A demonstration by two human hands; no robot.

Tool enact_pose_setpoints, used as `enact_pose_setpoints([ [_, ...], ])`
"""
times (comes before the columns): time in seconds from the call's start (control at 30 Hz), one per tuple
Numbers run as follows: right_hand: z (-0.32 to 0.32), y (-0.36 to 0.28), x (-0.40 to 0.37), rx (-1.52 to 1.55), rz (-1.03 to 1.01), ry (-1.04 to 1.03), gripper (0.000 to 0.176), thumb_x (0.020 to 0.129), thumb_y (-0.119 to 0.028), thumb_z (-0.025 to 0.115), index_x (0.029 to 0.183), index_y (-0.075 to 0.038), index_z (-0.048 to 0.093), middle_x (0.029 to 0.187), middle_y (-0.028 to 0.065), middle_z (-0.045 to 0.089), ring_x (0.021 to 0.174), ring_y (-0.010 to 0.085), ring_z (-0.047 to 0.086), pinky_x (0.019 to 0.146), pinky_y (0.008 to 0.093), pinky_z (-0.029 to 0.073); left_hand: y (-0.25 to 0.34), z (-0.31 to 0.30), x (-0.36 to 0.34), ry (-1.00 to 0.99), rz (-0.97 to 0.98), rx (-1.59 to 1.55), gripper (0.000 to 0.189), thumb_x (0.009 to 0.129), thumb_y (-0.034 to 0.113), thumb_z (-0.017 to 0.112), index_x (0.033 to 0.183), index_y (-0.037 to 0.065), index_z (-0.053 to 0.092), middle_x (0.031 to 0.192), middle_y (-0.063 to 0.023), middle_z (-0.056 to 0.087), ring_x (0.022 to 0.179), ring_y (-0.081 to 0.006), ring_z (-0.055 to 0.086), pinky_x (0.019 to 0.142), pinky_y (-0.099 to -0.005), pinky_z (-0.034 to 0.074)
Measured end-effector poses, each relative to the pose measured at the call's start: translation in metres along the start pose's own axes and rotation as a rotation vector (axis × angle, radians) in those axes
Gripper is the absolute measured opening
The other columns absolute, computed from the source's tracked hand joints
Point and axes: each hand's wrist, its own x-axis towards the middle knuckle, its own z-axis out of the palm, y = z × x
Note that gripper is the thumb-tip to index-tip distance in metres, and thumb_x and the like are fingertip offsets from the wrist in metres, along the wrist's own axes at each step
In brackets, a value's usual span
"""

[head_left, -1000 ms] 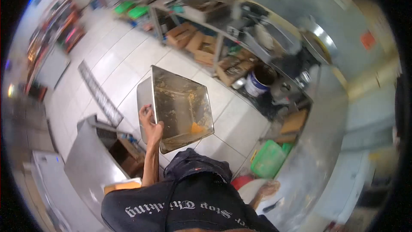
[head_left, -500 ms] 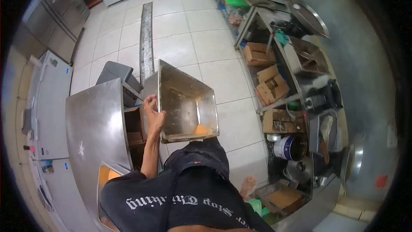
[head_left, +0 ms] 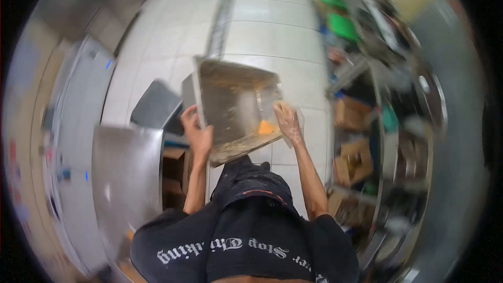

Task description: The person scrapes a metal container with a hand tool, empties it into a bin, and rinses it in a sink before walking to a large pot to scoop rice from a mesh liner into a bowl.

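One deep metal pan (head_left: 238,102) is between your two hands, held up in front of your body above the floor, its open mouth turned towards you and its walls tilted. Yellowish residue marks the inside, and an orange piece (head_left: 266,127) lies in the lower corner nearest your right fingers.

Your left hand (head_left: 199,137) grips the left side, the thumb by the rim and the other fingers round the outside. Your right hand (head_left: 288,120) is at the opposite rim; blur hides whether its fingers are clenched on the metal or just resting against it, so I cannot tell. The work in hand looks like supporting and handling the pan; moving it well would call for a sure hold on both sides and a steady angle, as the loose-looking orange piece could slide.

Mind the edges to the left. A grey bin (head_left: 155,102) is just beyond your left fingers, and a steel worktop (head_left: 126,173) lies left of them and closer to your body, with a cardboard box (head_left: 173,170) under its edge.

Well to the right of your right fingers runs a crowded rack (head_left: 380,141), with another cardboard box (head_left: 355,161) on it and green lids (head_left: 343,26) farther ahead. The roomiest way looks to be forward of your fingers, where the tiled floor (head_left: 277,36) stretches out, crossed by a drain strip (head_left: 219,29).
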Motion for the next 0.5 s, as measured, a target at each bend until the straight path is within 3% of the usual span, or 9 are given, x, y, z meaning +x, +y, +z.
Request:
enact_pose_setpoints([
  [0.03,0.023,-0.019,0.025,-0.283,-0.448,0.106,0.031,0.087,-0.014,0.039,0.115,-0.003,0.047,0.108,0.0116,0.053,0.094,0.0209,0.052,0.085,0.0329,0.038,0.003,-0.004,-0.005,0.064,-0.047,0.008,0.028,0.054,-0.005,0.051,0.082,-0.002,0.053,0.113,-0.0104,0.04,0.112,-0.0268,0.038,0.093,-0.0322,0.032],
  [0.07,0.036,-0.045,0.063,-0.112,-0.493,0.015,0.029,0.086,-0.015,0.04,0.112,-0.003,0.048,0.105,0.0119,0.053,0.092,0.0219,0.052,0.083,0.0336,0.038,0.002,0.0,0.007,0.075,-0.06,0.006,0.031,0.054,-0.005,0.051,0.085,-0.001,0.055,0.114,-0.0105,0.039,0.113,-0.0272,0.037,0.093,-0.0328,0.032],
  [0.13,0.063,-0.106,0.114,0.415,-0.301,-0.193,0.026,0.085,-0.016,0.041,0.106,-0.002,0.048,0.098,0.0127,0.053,0.088,0.0237,0.053,0.078,0.035,0.039,-0.036,0.015,0.031,0.198,0.018,0.155,0.033,0.054,-0.004,0.054,0.087,-0.001,0.055,0.116,-0.012,0.039,0.113,-0.0284,0.037,0.092,-0.036,0.03],
  [0.2,0.075,-0.157,0.154,0.651,-0.139,-0.223,0.024,0.083,-0.017,0.042,0.101,-0.002,0.048,0.092,0.0135,0.053,0.084,0.0256,0.053,0.074,0.0365,0.039,-0.058,0.03,0.062,0.257,0.123,0.234,0.037,0.056,-0.003,0.057,0.092,-0.002,0.054,0.113,-0.0114,0.041,0.107,-0.0288,0.041,0.088,-0.0358,0.034],
  [0.27,0.078,-0.182,0.189,0.706,0.002,-0.233,0.022,0.082,-0.018,0.044,0.095,-0.001,0.048,0.086,0.0143,0.053,0.081,0.0274,0.054,0.069,0.0379,0.04,-0.08,0.055,0.098,0.274,0.028,-0.039,0.035,0.058,-0.002,0.057,0.092,-0.003,0.054,0.111,-0.0114,0.041,0.102,-0.0279,0.043,0.083,-0.0338,0.037],
  [0.37,0.084,-0.181,0.235,0.728,0.185,-0.22,0.02,0.079,-0.02,0.046,0.086,-0.001,0.049,0.077,0.0154,0.053,0.075,0.0302,0.054,0.063,0.0401,0.041,-0.098,0.053,0.173,0.145,0.04,0.126,0.036,0.058,0.001,0.056,0.093,-0.004,0.054,0.111,-0.0112,0.039,0.098,-0.0263,0.045,0.077,-0.0321,0.041],
  [0.43,0.1,-0.162,0.268,0.793,0.268,-0.251,0.026,0.075,-0.025,0.045,0.081,0.0,0.049,0.072,0.0203,0.052,0.073,0.0341,0.054,0.063,0.0409,0.041,-0.12,0.061,0.214,0.111,0.24,0.202,0.04,0.057,0.001,0.055,0.096,-0.006,0.054,0.113,-0.0103,0.037,0.097,-0.0239,0.046,0.074,-0.0311,0.043],
  [0.5,0.108,-0.137,0.26,0.799,0.258,-0.252,0.027,0.075,-0.026,0.044,0.081,0.0,0.049,0.074,0.0197,0.053,0.074,0.0338,0.054,0.064,0.0412,0.041,-0.124,0.079,0.209,0.058,0.186,0.093,0.04,0.057,0.0,0.054,0.097,-0.006,0.053,0.113,-0.0098,0.037,0.098,-0.0235,0.046,0.075,-0.0316,0.043],
])
